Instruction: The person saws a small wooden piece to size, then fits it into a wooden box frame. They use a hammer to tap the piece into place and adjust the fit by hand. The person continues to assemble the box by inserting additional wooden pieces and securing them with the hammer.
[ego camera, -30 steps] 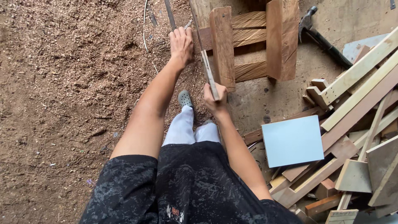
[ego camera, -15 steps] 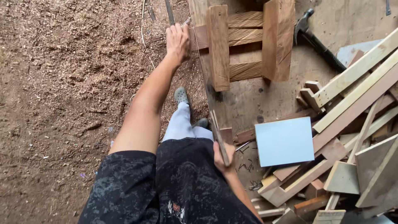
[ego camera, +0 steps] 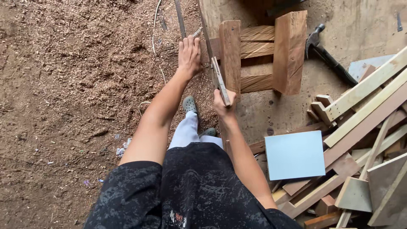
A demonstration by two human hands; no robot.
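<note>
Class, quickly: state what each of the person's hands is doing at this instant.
Left hand: laid on the brown wooden frame, fingers spread, gripping nothing visible.
Right hand: closed around a thin grey wooden strip.

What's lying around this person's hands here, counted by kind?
Wooden frame: 1
Thin wooden strip, held in the right hand: 1
Hammer: 1
Pale blue square panel: 1
Pile of scrap boards: 1
Total: 5 kinds. The left hand rests by the frame's left edge.
</note>
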